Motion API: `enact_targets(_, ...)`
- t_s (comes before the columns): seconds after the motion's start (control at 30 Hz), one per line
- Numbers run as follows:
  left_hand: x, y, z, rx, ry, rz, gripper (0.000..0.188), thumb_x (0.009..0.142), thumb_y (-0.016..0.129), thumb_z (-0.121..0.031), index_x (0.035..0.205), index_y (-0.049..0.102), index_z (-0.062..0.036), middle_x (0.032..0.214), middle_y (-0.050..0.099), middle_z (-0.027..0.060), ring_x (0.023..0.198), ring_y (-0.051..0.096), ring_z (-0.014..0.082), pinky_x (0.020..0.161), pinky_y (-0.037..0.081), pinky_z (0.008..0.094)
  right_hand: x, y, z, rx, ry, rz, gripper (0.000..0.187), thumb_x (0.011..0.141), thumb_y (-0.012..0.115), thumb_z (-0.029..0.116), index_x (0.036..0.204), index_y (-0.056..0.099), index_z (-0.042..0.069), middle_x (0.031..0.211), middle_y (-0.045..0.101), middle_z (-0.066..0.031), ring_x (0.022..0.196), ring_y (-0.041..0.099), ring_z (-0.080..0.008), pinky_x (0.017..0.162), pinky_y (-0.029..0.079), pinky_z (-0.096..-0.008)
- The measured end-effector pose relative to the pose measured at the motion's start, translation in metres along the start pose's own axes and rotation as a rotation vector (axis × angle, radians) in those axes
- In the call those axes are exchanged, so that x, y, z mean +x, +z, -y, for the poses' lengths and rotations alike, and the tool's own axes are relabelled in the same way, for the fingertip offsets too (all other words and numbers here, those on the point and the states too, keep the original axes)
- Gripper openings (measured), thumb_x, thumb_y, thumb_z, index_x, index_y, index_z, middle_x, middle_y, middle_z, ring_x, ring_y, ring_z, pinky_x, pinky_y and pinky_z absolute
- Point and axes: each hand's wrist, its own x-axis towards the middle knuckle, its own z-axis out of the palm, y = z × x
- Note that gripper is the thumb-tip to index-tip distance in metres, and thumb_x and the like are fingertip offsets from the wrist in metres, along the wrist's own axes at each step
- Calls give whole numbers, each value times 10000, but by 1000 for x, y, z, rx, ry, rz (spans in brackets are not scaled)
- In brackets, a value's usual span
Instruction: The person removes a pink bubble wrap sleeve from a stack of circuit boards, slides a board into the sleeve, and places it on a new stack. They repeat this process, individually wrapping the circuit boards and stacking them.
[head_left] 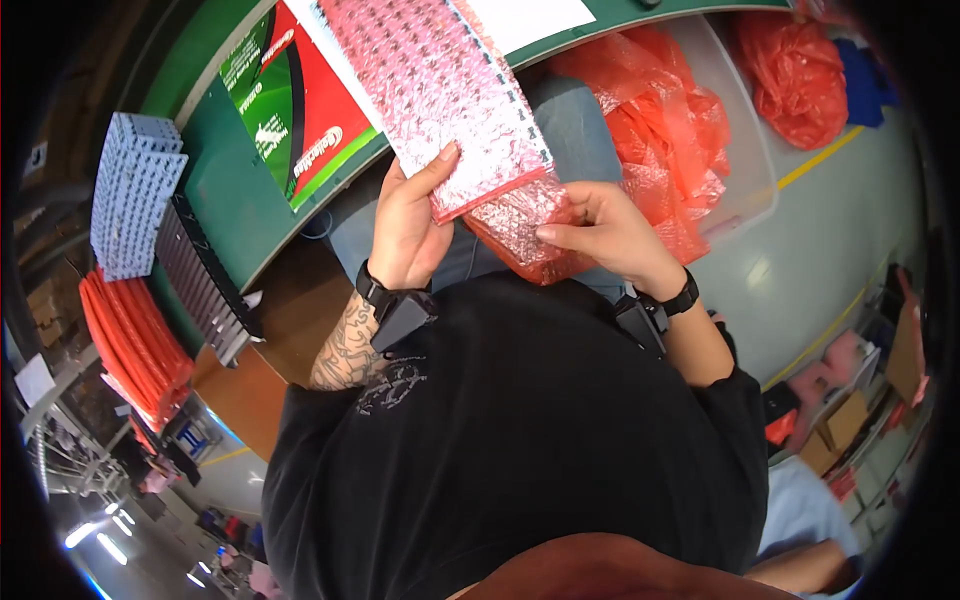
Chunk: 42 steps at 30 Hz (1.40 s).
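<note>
Green table (215,165); wrapped panel (455,115), near end in left grip (412,222) (thumb (436,170) atop).

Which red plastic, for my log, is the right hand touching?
The piece at the near end of the pink-wrapped panel, not the loose heap or rounded bundle farther right.

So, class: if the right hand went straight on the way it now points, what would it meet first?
The red bubble wrap, which the right hand touches; farther along that line, probably the pink wrapped pack and the left hand, though depth is unclear.
</note>
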Motion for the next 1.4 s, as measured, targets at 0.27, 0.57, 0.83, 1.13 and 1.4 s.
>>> enact_targets(0.27, -8, -1, 0, 4, 26, 46, 389, 970, 638, -64, 1317, 500, 45, 1255, 645, 138, 1132, 632, 202, 987, 494, 348, -2, -8, -22, 8, -71, -102, 224, 975, 619, 55, 1187, 627, -18, 1088, 712, -52, 957, 656, -89, 870, 508, -250)
enact_targets(0.57, -25, -27, 1, 232, 96, 30, 295, 948, 683, -65, 1180, 561, 72, 1058, 723, 146, 945, 683, 137, 831, 534, 259, 8, -7, -36, 96, -19, -194, 129, 977, 608, 48, 1093, 632, -1, 995, 701, -27, 878, 641, -66, 780, 486, -222)
enact_targets(0.83, -25, -36, -6, 416, 78, 71, 310, 948, 692, -95, 1185, 568, 61, 1010, 734, 127, 892, 686, 121, 776, 529, 233, -2, -3, -29, 4, -36, -235, 179, 966, 612, 35, 1134, 634, -23, 1026, 711, -52, 898, 652, -91, 809, 491, -246)
enact_targets(1.13, -22, -30, -2, 123, -81, 172, 312, 975, 668, -151, 1218, 602, 35, 1098, 718, 104, 964, 667, 116, 828, 524, 271, -10, -4, -31, 43, -62, -124, 297, 933, 671, 38, 1215, 622, -44, 1113, 713, -88, 1003, 664, -131, 927, 507, -311)
enact_targets(1.4, -16, -43, 11, 127, 36, 211, 327, 980, 657, -124, 1258, 592, 37, 1155, 702, 109, 1015, 659, 131, 893, 518, 290, -24, 3, 4, -181, 124, -84, 323, 893, 719, 16, 1199, 629, -39, 1109, 717, -63, 982, 669, -116, 899, 527, -310)
